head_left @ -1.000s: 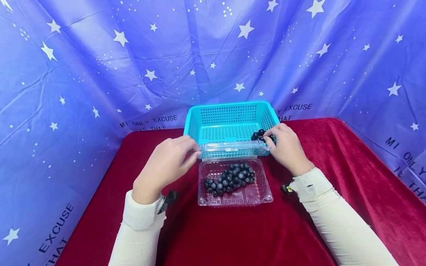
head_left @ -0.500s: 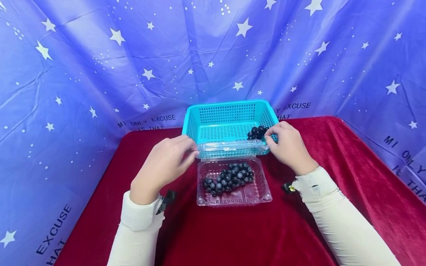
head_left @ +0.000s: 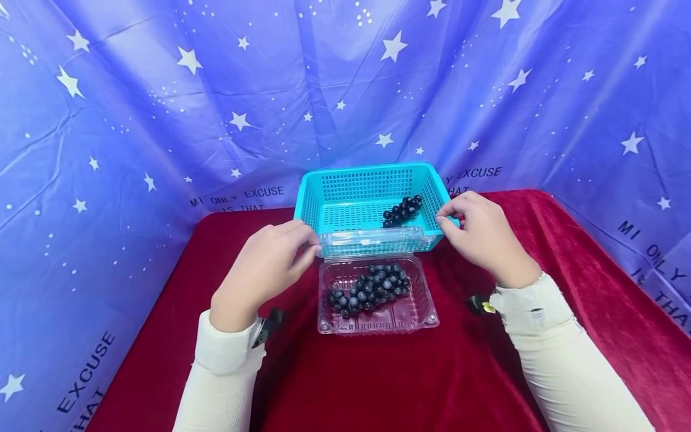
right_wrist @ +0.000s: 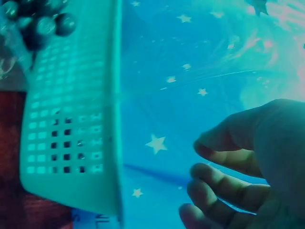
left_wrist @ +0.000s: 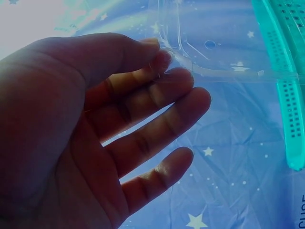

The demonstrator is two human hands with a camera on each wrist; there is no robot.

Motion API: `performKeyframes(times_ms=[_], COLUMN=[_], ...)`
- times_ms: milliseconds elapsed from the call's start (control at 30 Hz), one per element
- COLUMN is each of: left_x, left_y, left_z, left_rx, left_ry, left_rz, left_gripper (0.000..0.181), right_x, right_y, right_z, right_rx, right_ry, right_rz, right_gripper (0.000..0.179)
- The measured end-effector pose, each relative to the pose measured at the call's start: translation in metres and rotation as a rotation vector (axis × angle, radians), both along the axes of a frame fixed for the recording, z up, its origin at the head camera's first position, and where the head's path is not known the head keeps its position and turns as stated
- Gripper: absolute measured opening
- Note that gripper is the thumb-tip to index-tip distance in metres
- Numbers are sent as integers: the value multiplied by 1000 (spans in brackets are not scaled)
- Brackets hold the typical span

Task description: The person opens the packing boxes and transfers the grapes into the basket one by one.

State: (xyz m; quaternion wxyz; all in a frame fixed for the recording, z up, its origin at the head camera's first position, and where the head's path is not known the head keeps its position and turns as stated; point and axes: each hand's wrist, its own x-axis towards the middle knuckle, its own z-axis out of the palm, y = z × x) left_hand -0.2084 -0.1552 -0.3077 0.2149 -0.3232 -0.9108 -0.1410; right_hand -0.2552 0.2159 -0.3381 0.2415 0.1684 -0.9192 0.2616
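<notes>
My left hand (head_left: 264, 264) pinches the left corner of a clear plastic lid (head_left: 372, 238), hinged to an open clamshell box (head_left: 423, 319). In the left wrist view, thumb and index finger hold that lid corner (left_wrist: 190, 64) while the other fingers are extended. A bunch of dark grapes (head_left: 369, 291) lies in the box. Behind it stands a turquoise basket (head_left: 367, 172), with a smaller grape bunch (head_left: 402, 210) on its floor toward the right. My right hand (head_left: 483, 237) is beside the basket's right wall. The right wrist view shows its loosely curled fingers (right_wrist: 209, 179) holding nothing, apart from the basket.
Dark red velvet cloth (head_left: 378, 384) covers the table. A blue-purple curtain with white stars and lettering (head_left: 281, 72) hangs close around the back and sides. The raised lid overlaps the basket's front wall in the head view.
My right hand has let go of the small grape bunch and moved right, out past the basket's wall. The bunch now rests inside the basket. My left hand still holds the lid.
</notes>
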Motion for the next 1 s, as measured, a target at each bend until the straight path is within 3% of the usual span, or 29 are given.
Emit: performKeyframes(times_ms=[200,700,1000], left_x=[-1,-2,-2], left_y=[0,0,0], left_z=[-2,-1,-2], left_rx=[7,3,5], left_ry=[13,21,13], left_rz=[-10,-14,-12], left_gripper=[5,5,4], right_x=[13,53,61], right_y=[0,-5,-13], right_z=[13,43,42], right_rx=[30,66,201], right_ry=[-43,-52,-96], right_rz=[24,81,225], right_gripper=[8,6,9])
